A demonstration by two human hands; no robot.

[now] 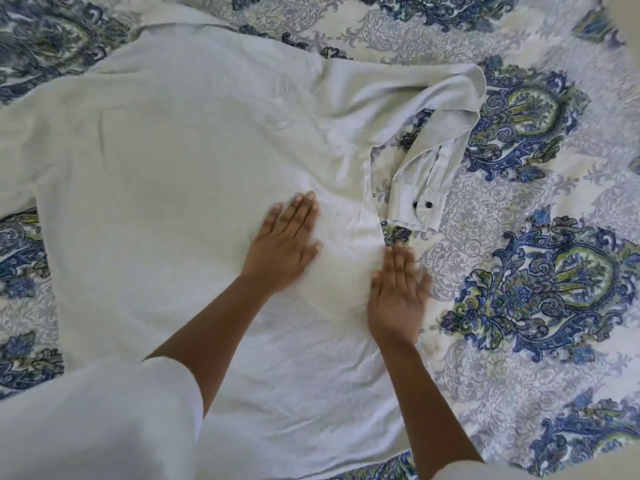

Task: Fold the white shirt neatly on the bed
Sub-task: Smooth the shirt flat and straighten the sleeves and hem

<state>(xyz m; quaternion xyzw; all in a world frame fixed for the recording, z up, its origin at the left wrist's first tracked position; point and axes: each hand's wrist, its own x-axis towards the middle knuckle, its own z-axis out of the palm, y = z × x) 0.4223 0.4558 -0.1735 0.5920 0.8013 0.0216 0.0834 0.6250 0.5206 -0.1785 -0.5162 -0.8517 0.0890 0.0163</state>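
The white shirt (166,174) lies spread flat, back side up, across the patterned bed. Its right sleeve (426,133) bends back on itself at the upper right and ends in a cuff (414,207) with two dark buttons. My left hand (285,245) rests flat on the cloth near the middle, fingers straight and together. My right hand (398,292) lies flat on the shirt's right side edge, fingers straight, partly over the bedspread. The shirt's left sleeve runs off the left border of the view.
A bedspread (540,271) with blue and green paisley print covers the bed on all sides of the shirt. A white sleeve (97,420) on my left arm fills the lower left corner and hides part of the shirt's hem.
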